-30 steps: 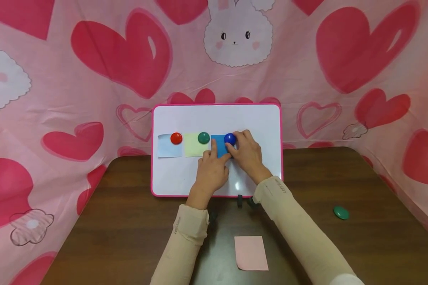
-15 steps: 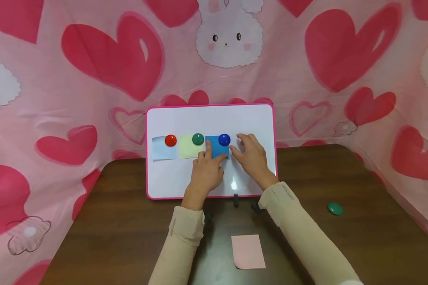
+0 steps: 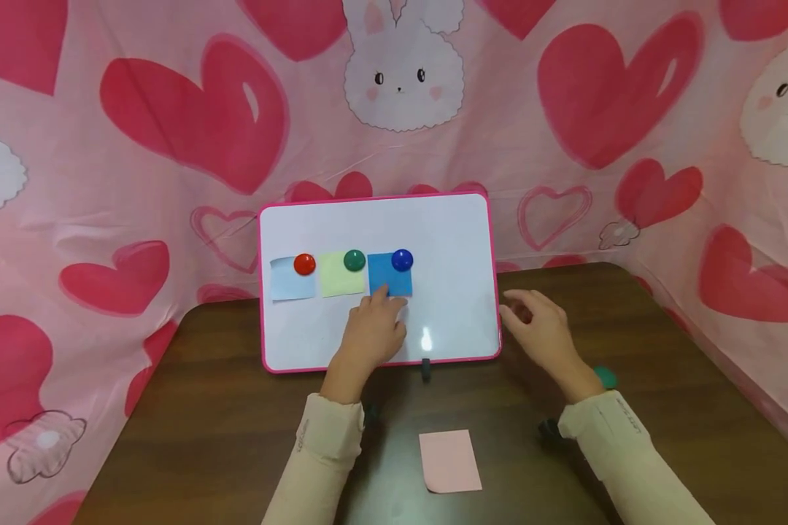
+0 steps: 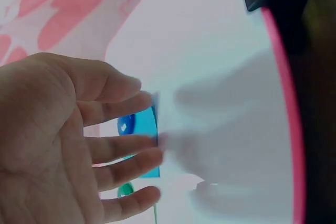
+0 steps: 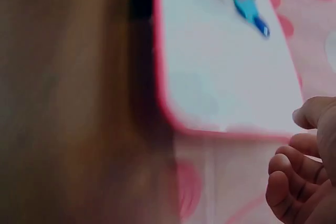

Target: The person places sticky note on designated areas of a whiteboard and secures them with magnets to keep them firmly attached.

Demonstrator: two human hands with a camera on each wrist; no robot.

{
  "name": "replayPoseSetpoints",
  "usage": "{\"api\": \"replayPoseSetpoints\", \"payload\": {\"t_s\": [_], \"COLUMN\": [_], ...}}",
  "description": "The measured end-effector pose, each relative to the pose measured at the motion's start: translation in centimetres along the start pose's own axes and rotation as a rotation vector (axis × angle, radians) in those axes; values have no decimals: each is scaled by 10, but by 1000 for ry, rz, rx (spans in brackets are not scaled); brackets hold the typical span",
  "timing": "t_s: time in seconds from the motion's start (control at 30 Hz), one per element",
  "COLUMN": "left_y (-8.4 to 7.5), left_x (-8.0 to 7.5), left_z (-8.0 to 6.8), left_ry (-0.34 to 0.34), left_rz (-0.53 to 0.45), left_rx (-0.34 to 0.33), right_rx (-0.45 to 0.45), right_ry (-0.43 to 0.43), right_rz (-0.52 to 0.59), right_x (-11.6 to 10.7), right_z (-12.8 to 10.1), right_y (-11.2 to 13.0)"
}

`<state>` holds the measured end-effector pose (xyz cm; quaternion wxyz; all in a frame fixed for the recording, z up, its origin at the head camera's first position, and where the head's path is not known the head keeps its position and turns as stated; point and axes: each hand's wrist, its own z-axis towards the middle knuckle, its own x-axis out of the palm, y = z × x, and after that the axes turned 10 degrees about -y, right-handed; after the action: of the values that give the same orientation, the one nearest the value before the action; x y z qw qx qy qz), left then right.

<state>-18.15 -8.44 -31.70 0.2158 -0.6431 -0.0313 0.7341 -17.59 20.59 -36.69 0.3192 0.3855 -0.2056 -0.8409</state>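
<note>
On the pink-framed whiteboard (image 3: 453,248) three sheets hang in a row under round magnets. A red magnet (image 3: 305,264) is on the light blue sheet (image 3: 292,283), a green magnet (image 3: 354,260) on the pale yellow-green sheet (image 3: 341,280), and a blue magnet (image 3: 403,260) on the deeper blue sheet (image 3: 382,271). My left hand (image 3: 372,332) is at the blue sheet's lower edge, fingers extended and holding nothing; whether they touch it I cannot tell. Beyond the board's right edge, my right hand (image 3: 541,328) hangs in the air, fingers loosely curved around nothing.
A pink sheet (image 3: 450,462) with one curled corner lies on the dark wooden table (image 3: 203,437). Another green magnet (image 3: 605,377) lies at the right, partly behind the right wrist. A small black clip (image 3: 426,369) sits at the board's bottom edge. Patterned pink cloth stands behind.
My right hand has let go of the blue magnet and moved right, off the board. My left hand has slid down from the blue sheet's upper part. The head view has shifted slightly.
</note>
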Motion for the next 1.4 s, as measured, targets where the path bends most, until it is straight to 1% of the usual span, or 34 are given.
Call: {"api": "replayPoseSetpoints", "payload": {"t_s": [0.07, 0.13, 0.2, 0.3, 0.37, 0.4, 0.47, 0.5, 0.57, 0.67, 0.73, 0.8, 0.93, 1.03, 1.27, 1.4], "left_y": [-4, -8, -12, -18, -23, -26, -33, -36, -41, -48, -51, -53, -57, -58, -59, -61], "left_x": [0, 2, 4, 11, 17, 20, 27, 30, 36, 45, 50, 53, 54, 55, 56, 55], "left_z": [-10, -22, -35, -56, -69, -74, -84, -88, -94, -100, -101, -101, -100, -101, -102, -104], "left_ry": [58, 146, 248, 367, 410, 419, 409, 395, 356, 306, 300, 313, 346, 348, 292, 255], "left_rz": [-10, -35, -50, -46, -10, 9, 53, 72, 112, 138, 145, 139, 141, 150, 148, 165], "left_rx": [26, 40, 45, 47, 55, 52, 47, 43, 31, 21, 27, 30, 59, 79, 78, 98], "right_rx": [35, 70, 98, 131, 157, 173, 212, 235, 269, 309, 316, 319, 305, 286, 269, 265], "right_ry": [19, 27, 33, 34, 41, 49, 78, 107, 180, 306, 367, 401, 410, 407, 419, 433], "right_rz": [-43, -89, -132, -178, -209, -231, -277, -302, -351, -380, -384, -378, -363, -345, -318, -316], "right_x": [-19, -37, -53, -73, -83, -88, -96, -99, -105, -109, -111, -112, -115, -116, -120, -121], "right_z": [-11, -22, -31, -44, -52, -56, -62, -65, -68, -70, -69, -69, -68, -69, -68, -67], "right_y": [-15, -31, -44, -64, -74, -79, -87, -90, -95, -98, -98, -96, -97, -98, -99, -99]}}
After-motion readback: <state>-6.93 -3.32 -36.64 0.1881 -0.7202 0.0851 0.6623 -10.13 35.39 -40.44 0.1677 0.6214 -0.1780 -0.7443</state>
